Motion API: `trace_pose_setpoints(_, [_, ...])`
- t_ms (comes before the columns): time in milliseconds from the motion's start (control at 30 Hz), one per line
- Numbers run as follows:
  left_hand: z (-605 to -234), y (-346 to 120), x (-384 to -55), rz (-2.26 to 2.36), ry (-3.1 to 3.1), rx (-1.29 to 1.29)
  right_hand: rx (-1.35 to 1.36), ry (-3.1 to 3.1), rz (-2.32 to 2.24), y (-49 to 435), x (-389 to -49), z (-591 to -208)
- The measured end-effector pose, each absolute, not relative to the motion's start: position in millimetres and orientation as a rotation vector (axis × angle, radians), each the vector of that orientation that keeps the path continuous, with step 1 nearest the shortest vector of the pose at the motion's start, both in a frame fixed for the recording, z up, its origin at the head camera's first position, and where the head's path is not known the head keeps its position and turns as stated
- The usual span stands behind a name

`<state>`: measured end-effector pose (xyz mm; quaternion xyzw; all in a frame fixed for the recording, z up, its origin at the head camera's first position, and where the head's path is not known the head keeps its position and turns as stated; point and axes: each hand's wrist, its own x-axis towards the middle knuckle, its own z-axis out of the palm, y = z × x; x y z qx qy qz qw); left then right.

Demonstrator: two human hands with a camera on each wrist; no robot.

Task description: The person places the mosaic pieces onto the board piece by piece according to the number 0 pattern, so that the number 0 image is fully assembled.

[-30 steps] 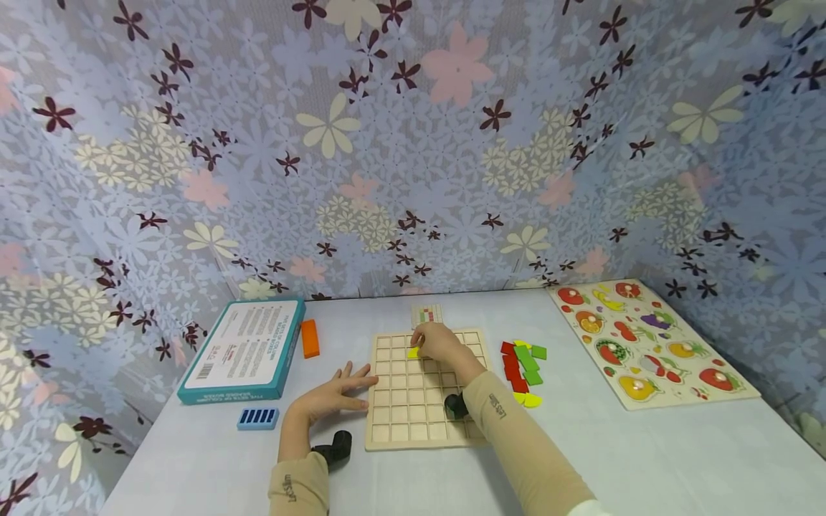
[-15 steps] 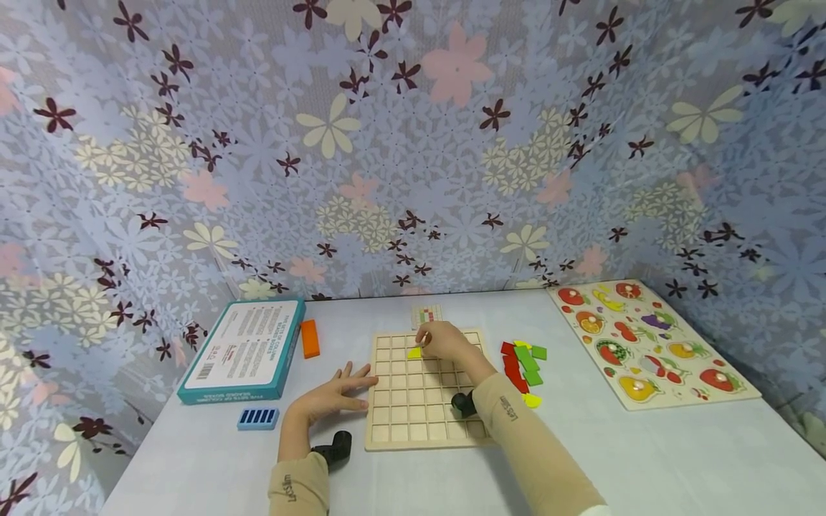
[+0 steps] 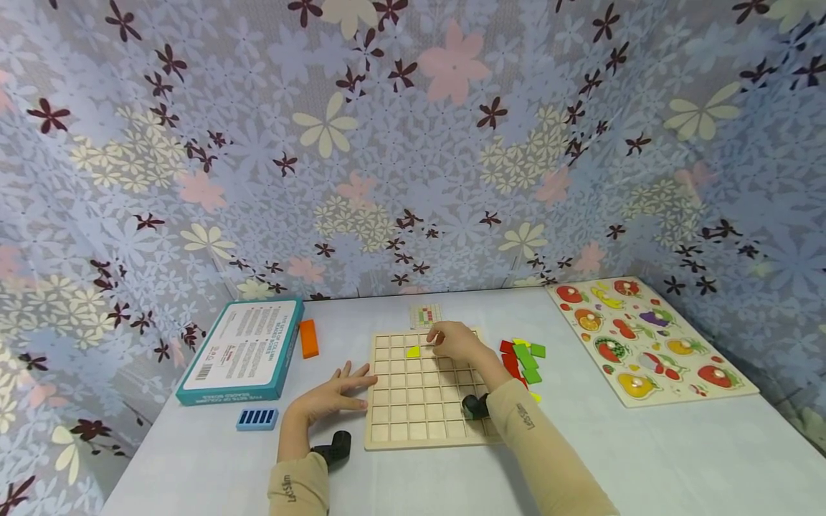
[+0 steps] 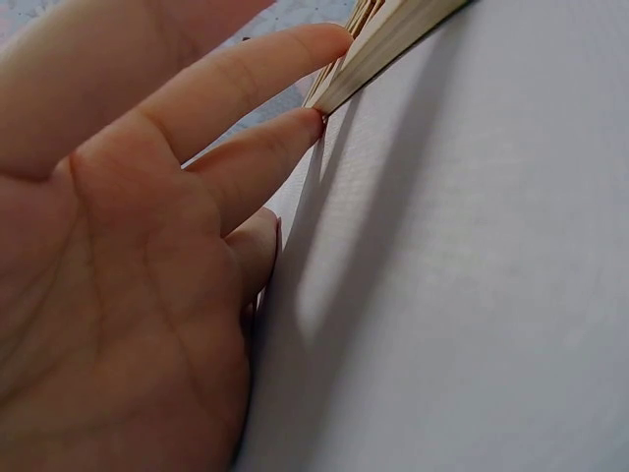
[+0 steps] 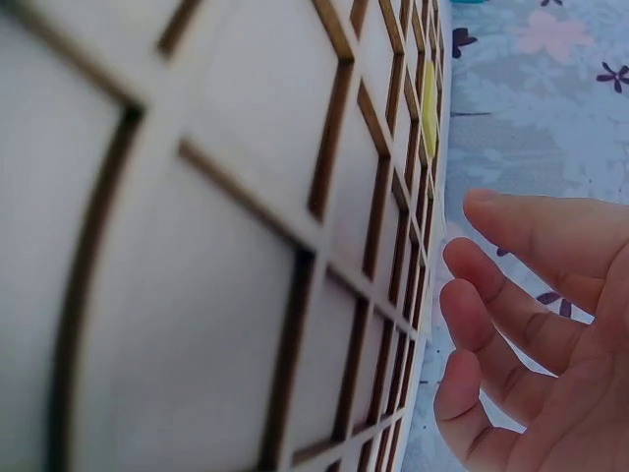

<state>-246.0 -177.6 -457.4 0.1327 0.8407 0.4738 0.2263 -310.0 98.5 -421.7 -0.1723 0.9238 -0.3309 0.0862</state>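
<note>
A wooden grid board [image 3: 400,414] lies on the table in the head view. One yellow piece with a rounded side [image 3: 413,352] sits in a cell of its second row; the right wrist view shows the same yellow piece [image 5: 429,110] edge-on. My left hand [image 3: 332,395] rests at the board's left side, fingers spread. In the left wrist view, its fingertips [image 4: 313,120] touch the board's edge [image 4: 393,54]. Over the board's upper right part is my right hand [image 3: 459,342], just right of the yellow piece. Its fingers [image 5: 482,324] are loosely bent with nothing between them.
Red tiles [image 3: 511,362], green tiles [image 3: 528,360] and yellow pieces lie right of the board. Behind it is a small pattern card [image 3: 419,316]. A teal box [image 3: 241,351], an orange block [image 3: 309,339] and a blue slotted block [image 3: 257,419] stand left; a fruit puzzle [image 3: 652,344] lies right.
My right hand has let go of the yellow piece and moved right, leaving it uncovered in its cell. The left hand has stayed at the board's edge.
</note>
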Motion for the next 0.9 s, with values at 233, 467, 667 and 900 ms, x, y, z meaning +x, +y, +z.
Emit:
trace_pose_setpoints(233, [-457.4, -178.1, -246.6, 1.314, 2.307, 0.376, -0.467, 2.759, -1.006, 108.7, -310.4, -423.1])
trace_pose_setpoints(467, [-456.3, -177.9, -247.2, 1.321, 2.3, 0.376, -0.474, 2.749, -1.07, 119.4, -308.1, -421.4])
trace_pose_setpoints(667, [-455.5, -179.1, -249.6, 1.315, 2.293, 0.368, -0.432, 2.744, -1.099, 126.3, -308.8, -421.0])
trace_pose_setpoints(900, [-453.9, -180.1, -252.1, 1.315, 2.298, 0.362, -0.415, 2.755, -1.108, 137.7, -311.9, -423.0])
